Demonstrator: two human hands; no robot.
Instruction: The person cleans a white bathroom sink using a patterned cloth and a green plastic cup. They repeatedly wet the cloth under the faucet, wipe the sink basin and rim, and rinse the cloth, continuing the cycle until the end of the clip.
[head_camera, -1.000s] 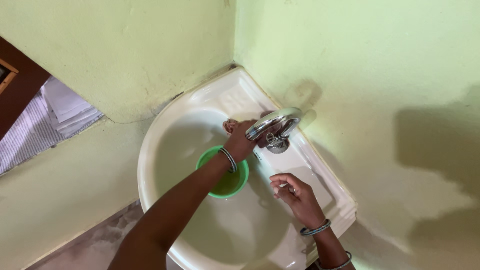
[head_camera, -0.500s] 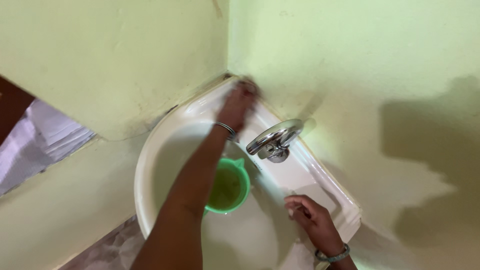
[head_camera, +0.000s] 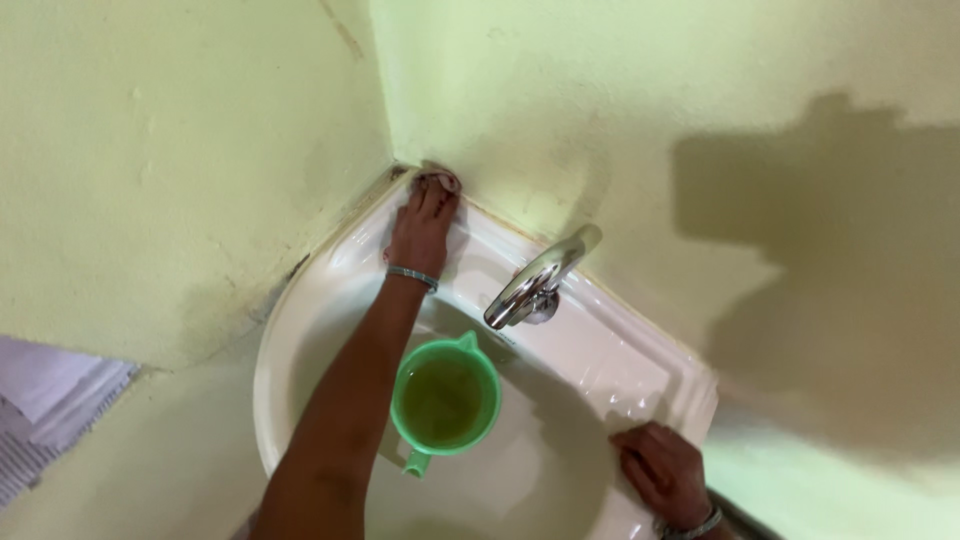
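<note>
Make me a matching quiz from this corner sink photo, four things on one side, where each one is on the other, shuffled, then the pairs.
Things:
1. left hand
2. right hand
3. green plastic mug with a handle
4. shiny chrome tap

Places:
A. standing inside the white ceramic basin
B. on the sink's back ledge, spout over the bowl
C. at the sink's far corner, where the pale green walls meet
D. resting on the near front rim

Pairs: 1-C, 2-D, 3-A, 4-B

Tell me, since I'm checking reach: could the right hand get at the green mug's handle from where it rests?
Probably yes. The right hand rests on the sink rim, and the open basin leaves the way free to the green mug, whose handle juts toward the viewer.
</note>
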